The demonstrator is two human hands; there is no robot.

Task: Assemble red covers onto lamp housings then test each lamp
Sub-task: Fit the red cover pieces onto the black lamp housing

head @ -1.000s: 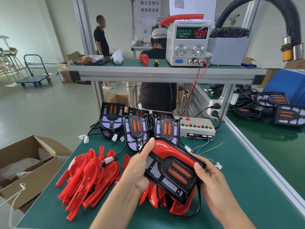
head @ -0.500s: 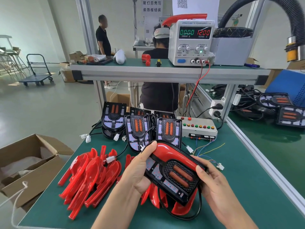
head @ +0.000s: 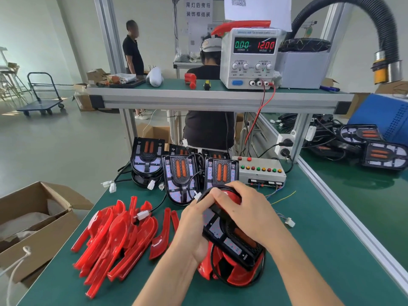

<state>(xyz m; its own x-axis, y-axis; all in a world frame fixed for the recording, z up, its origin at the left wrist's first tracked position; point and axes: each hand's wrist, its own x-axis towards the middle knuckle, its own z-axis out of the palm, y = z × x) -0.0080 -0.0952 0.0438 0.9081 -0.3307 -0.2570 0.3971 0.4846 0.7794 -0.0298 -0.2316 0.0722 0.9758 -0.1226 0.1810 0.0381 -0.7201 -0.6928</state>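
Two bare forearms, entering from the bottom edge. No sleeves visible anywhere up to the frame's edge. Left hand (head: pixel 194 230) bare, ungloved, without rings on the visible fingers; thumb nail short and unpainted. Right hand (head: pixel 249 214) likewise bare, ungloved, without rings on the knuckles in view. Wrists plain, with no watch, strap or band. Nothing else of the body in view.
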